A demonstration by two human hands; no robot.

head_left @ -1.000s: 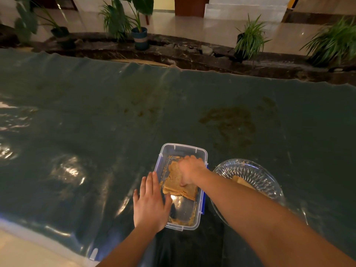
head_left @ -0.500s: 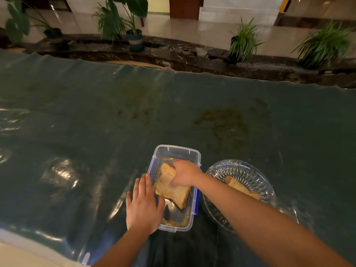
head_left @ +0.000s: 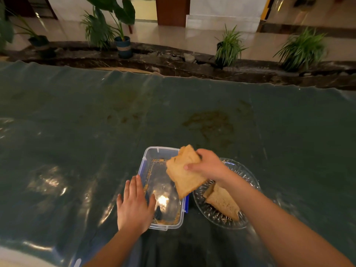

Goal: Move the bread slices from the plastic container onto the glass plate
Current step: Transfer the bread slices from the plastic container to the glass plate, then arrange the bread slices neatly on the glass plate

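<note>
The clear plastic container (head_left: 152, 160) with blue clips lies on the table near me and holds only crumbs. My right hand (head_left: 209, 165) is shut on a bread slice (head_left: 183, 174), held tilted above the container's right edge. Just to the right stands the cut-glass plate (head_left: 248, 176), and another bread slice (head_left: 223, 202) lies in it. My left hand (head_left: 134, 206) rests flat, fingers apart, against the container's near left corner.
A dark green plastic sheet (head_left: 96, 132) with brown stains covers the table. Beyond its far edge runs a dark stone ledge (head_left: 173, 64) with several potted plants (head_left: 229, 47).
My right hand has lifted the bread slice out of the container and carried it up and to the right. My left hand has stayed against the container.
</note>
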